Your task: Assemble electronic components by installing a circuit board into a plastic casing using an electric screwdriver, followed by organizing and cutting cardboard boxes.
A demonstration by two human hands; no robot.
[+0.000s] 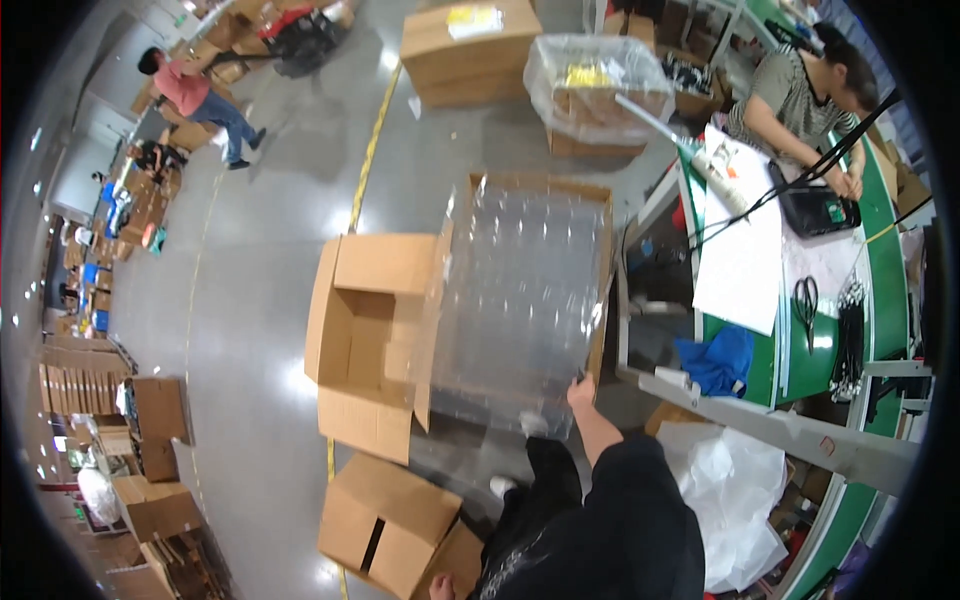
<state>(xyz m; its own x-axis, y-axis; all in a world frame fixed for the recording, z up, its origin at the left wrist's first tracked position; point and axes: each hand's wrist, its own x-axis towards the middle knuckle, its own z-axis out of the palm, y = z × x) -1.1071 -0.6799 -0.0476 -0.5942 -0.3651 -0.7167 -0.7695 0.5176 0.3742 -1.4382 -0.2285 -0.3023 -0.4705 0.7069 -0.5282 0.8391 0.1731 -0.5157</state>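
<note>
My right hand (581, 391) is closed at the lower right corner of a clear plastic blister tray (520, 290), pinching its edge. The tray lies over a large brown carton whose rim shows around it, and small moulded pockets run across it in rows. My left hand (441, 587) hangs at the lower edge of the picture beside a closed-looking brown carton (390, 525) with a dark slot; its fingers are too small and cut off to read. Left of the tray stands an open, vacant-looking carton (365, 340) with its flaps folded out.
On the right, a co-worker (800, 100) bends over a green workbench (760, 370) with scissors (805, 310), black cables and a blue cloth. A bagged carton (598, 90) and a large carton (470, 60) stand ahead. White plastic sheeting (725, 500) lies at my right. Another person (200, 100) walks far left.
</note>
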